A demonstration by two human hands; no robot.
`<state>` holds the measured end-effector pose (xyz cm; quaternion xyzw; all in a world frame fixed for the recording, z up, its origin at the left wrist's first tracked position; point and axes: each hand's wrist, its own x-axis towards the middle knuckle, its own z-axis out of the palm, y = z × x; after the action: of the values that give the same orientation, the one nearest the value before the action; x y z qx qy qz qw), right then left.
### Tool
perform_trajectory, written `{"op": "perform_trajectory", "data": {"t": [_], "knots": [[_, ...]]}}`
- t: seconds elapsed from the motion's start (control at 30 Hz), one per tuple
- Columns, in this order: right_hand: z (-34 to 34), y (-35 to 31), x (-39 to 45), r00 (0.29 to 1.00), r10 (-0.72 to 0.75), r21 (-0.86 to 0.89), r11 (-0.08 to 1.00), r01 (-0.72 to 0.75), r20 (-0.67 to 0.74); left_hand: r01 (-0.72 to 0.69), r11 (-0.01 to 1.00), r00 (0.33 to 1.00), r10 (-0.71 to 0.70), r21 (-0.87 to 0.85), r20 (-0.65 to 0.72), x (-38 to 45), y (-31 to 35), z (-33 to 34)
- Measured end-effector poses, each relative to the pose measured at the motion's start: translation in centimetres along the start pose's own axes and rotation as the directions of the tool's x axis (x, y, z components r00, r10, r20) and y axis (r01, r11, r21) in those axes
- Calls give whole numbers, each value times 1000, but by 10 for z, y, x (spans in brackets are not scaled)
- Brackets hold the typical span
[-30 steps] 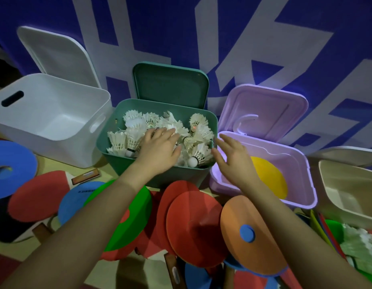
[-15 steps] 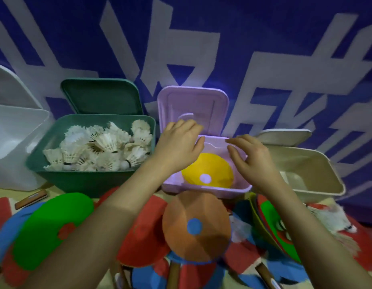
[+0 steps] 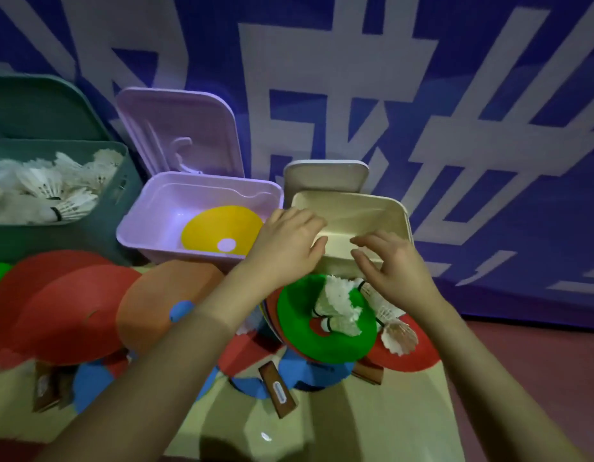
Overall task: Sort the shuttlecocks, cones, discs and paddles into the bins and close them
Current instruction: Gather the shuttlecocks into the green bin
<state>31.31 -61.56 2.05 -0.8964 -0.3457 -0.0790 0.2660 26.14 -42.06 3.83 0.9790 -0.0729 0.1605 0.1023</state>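
Both hands, the left hand (image 3: pixel 285 245) and right hand (image 3: pixel 389 265), hovered with fingers loosely spread and grasping nothing above the cream bin's (image 3: pixel 400 208) near rim, while shuttlecocks (image 3: pixel 339 305) lay on the green disc (image 3: pixel 299 331) just below.

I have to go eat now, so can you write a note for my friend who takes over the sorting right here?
Left hand: open, holds nothing, over the cream bin's near-left corner.
Right hand: open, holds nothing, over its near rim.
Done: many shuttlecocks lie in the green bin; one yellow cone is in the purple bin.
Left: the cream bin looks empty. More shuttlecocks sit in a green cone in front of it; paddles and discs lie on the table. All visible lids are up.
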Motion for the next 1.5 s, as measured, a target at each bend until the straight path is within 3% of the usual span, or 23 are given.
{"op": "perform_trajectory", "data": {"t": [0.07, 0.13, 0.23, 0.33, 0.47, 0.6, 0.67, 0.9, 1.1, 1.27, 1.5], "knots": [[5, 19, -18, 997, 25, -58, 998, -21, 67, -19, 1000, 998, 20, -19, 53, -3, 11, 16], [12, 34, -37, 988, 92, -84, 993, -82, 125, -37, 999, 979, 40, -17, 199, -8, 17, 33], [29, 43, -64, 969, 177, -106, 981, -160, 174, -51, 998, 894, 35, 24, 447, -20, 22, 60], [50, 38, -79, 942, 223, -152, 970, -190, 249, -32, 999, 847, 12, 29, 531, -30, 26, 78], [73, 32, -84, 923, 287, -186, 952, -243, 258, -8, 1000, 911, 9, -4, 413, -33, 30, 90], [79, 30, -83, 911, 373, -28, 927, -374, 178, 39, 999, 918, -29, -17, 395, -31, 24, 93], [78, 28, -84, 926, 355, 52, 930, -364, 128, 65, 997, 934, -51, -28, 353, -34, 17, 91], [55, 5, -50, 994, 28, 144, 990, -12, -108, 150, 974, 989, -147, -171, 27, -44, 2, 51], [35, -43, 10, 934, -219, 127, 957, 262, -283, 197, 970, 947, -225, -141, -228, -44, -22, -19], [39, -93, 57, 870, -325, 146, 905, 400, -370, 234, 957, 885, -284, -174, -370, -54, -62, -63], [80, -177, 135, 827, -421, 105, 866, 488, -373, 258, 951, 845, -307, -170, -437, -60, -155, -112]]}}
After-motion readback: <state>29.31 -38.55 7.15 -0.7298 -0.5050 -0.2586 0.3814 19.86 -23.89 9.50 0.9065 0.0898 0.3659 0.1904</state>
